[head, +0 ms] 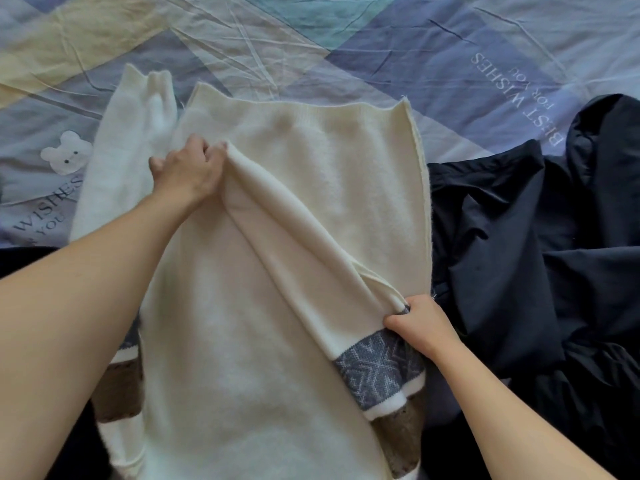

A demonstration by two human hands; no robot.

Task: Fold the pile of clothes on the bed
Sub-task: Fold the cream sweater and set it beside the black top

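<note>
A cream knit sweater [311, 174] lies flat on the bed, its hem toward the far side. One sleeve [298, 258], with a grey patterned band near the shoulder, is folded diagonally across the body. My left hand [188, 169] pinches the cuff end of that sleeve near the sweater's left edge. My right hand [420, 323] grips the sleeve at its shoulder end, beside the grey band. The other sleeve [128, 143] lies straight along the left side.
A pile of dark navy clothes [540, 258] lies crumpled to the right of the sweater. The bedsheet [346, 39] is blue, grey and pale yellow, with printed words and a small bear. More dark fabric [20, 258] shows at the left edge.
</note>
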